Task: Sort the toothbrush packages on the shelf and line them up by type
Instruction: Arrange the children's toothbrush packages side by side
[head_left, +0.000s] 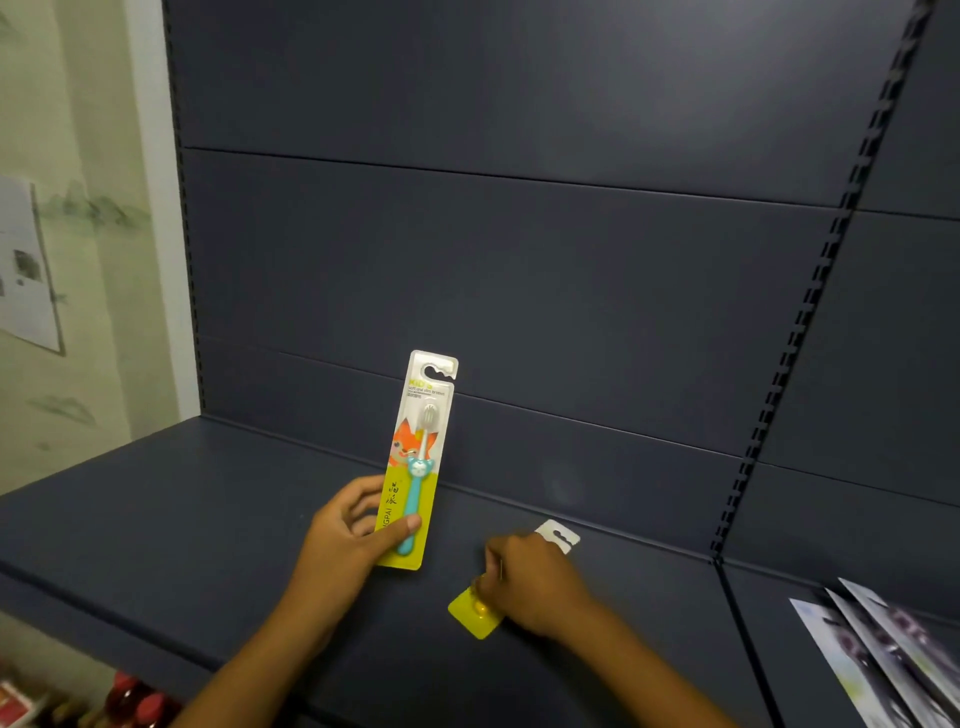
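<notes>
1. The left hand pinches a package with a blue toothbrush near its lower end, thumb on the front and fingers behind. It holds the package upright, with the top near the back panel of the shelf.
2. The right hand curls its fingers around a second package, which lies on the shelf just beside the first. Only its yellow bottom and its white hanger tab show; the hand hides the middle, so I cannot tell its type.
3. More packs lie overlapped on the next shelf section at the right, well apart from both hands. They are blurred, so I cannot say if they are toothbrushes.
4. My judgement: the task is at an early stage. No row is made yet, and both packages are not yet placed. Lining up by type is left to do.
</notes>
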